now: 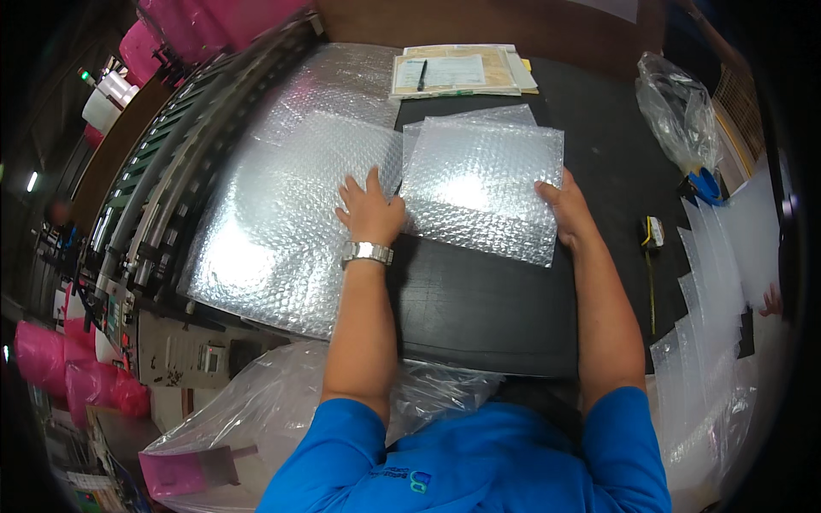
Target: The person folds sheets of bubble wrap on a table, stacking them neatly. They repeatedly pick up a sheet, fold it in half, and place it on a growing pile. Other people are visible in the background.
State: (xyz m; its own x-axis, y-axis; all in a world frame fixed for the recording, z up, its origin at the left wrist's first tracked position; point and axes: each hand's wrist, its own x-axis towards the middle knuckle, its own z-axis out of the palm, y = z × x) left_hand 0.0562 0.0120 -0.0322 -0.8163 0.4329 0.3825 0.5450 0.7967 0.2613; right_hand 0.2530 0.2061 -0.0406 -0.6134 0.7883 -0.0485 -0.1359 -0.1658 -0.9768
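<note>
A stack of square bubble-wrap sheets lies on the black table. My left hand, with a metal watch on the wrist, rests flat with spread fingers at the stack's left edge, where a wide bubble-wrap web comes off the machine. My right hand grips the stack's right edge, thumb on top.
A machine with rollers and belts runs along the left. Papers with a pen lie at the table's far edge. A clear plastic bag and a tape measure sit to the right, cut bubble sheets beside them. Pink bags stand lower left.
</note>
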